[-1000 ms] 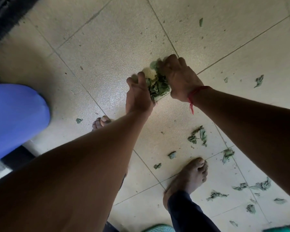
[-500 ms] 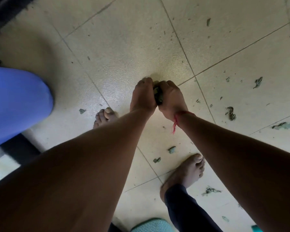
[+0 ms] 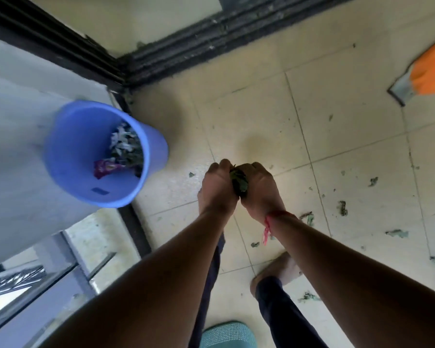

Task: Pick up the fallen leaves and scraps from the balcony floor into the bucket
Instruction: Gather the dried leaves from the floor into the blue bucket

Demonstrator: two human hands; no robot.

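Note:
My left hand (image 3: 217, 188) and my right hand (image 3: 260, 189) are pressed together above the tiled floor, cupping a bunch of dark green leaves (image 3: 239, 182) between them. Only a strip of the bunch shows between the palms. A blue bucket (image 3: 68, 156) stands to the left of my hands, apart from them, with leaves, white scraps and a purple wrapper in its bottom. Several green leaf scraps (image 3: 343, 208) lie scattered on the tiles at the right.
A dark sliding-door track (image 3: 206, 43) runs along the far side, and a dark sill (image 3: 133, 222) with a glass railing lies at the left. An orange cloth (image 3: 430, 69) covers a floor drain at the far right. My feet and a teal slipper (image 3: 227, 335) are below.
Both hands closed around the leaf bunch and lifted it off the floor. The view swung so the whole bucket, earlier cut off at the left edge, now shows.

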